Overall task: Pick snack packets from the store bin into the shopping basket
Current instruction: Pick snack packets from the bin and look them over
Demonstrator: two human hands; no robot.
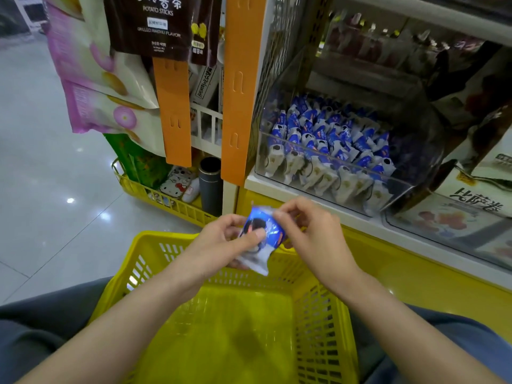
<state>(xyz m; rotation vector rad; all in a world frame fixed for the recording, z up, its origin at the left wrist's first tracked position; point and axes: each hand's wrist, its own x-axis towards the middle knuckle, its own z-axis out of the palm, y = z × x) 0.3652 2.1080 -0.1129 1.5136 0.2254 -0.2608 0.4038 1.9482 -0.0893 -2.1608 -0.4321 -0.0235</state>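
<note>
Both hands, left hand point(221, 239) and right hand point(310, 231), pinch an upright snack packet point(260, 236) above the basket point(155, 245).

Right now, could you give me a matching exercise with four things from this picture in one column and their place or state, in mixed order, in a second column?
1. snack packet
2. shopping basket
3. store bin
4. dark flask

a. upright in the small floor basket, left
b. held by left hand and right hand
c. yellow, below the hands
d. clear, full of blue-and-white packets

Pairs: 1-b, 2-c, 3-d, 4-a.
</note>
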